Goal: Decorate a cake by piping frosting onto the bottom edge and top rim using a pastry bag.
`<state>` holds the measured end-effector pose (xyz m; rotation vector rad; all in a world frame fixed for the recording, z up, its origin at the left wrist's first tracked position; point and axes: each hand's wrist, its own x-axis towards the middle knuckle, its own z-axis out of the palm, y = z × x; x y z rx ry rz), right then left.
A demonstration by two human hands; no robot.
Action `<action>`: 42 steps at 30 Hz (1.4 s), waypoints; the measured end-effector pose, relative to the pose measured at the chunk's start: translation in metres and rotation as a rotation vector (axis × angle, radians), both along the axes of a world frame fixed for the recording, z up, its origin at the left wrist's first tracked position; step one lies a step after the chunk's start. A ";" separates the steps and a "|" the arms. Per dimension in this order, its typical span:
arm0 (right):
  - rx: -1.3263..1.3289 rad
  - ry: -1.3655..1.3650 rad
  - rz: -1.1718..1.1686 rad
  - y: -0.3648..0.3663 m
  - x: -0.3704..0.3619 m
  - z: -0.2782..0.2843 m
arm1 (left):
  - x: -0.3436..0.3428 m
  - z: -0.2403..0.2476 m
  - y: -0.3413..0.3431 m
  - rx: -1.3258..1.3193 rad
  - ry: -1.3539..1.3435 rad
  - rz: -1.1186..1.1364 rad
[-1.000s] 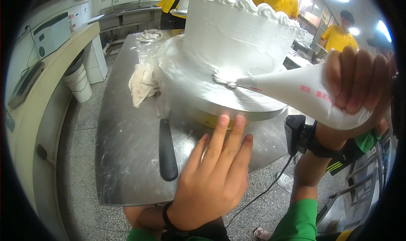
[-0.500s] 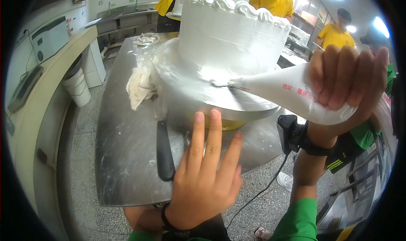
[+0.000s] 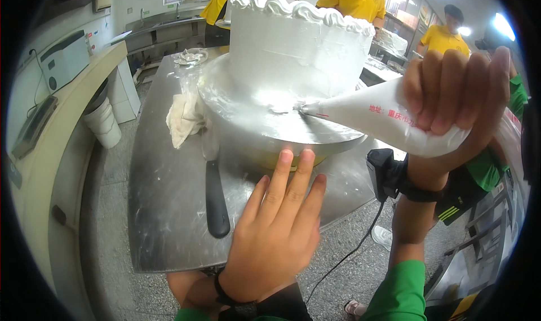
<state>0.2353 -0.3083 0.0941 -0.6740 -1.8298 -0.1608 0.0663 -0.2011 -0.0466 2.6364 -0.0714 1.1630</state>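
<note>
Your spread, empty left hand (image 3: 273, 248) shifted right, likely turning silver round turntable (image 3: 236, 98); right hand (image 3: 456, 95) clenches white plastic piping bag (image 3: 372, 108).

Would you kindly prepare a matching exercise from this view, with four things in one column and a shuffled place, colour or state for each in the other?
Things
1. Piping bag
2. Spatula handle
3. Cake
4. Cloth

Places, colours and states
A. Standing on the turntable, with a piped border along its top edge
B. Cream, crumpled on the metal table
C. Squeezed in the right hand
D. Black, just left of the left hand

Right pairs: 1-C, 2-D, 3-A, 4-B
</note>
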 end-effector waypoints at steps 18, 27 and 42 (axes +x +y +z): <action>-0.096 -0.225 0.077 -0.005 0.019 0.010 | 0.003 0.002 0.001 0.065 0.052 -0.058; -0.104 -0.196 0.086 -0.007 0.008 0.005 | 0.002 0.001 0.003 0.061 0.034 -0.051; 0.004 0.001 -0.041 -0.010 -0.005 0.001 | 0.000 0.001 0.001 0.045 0.016 -0.023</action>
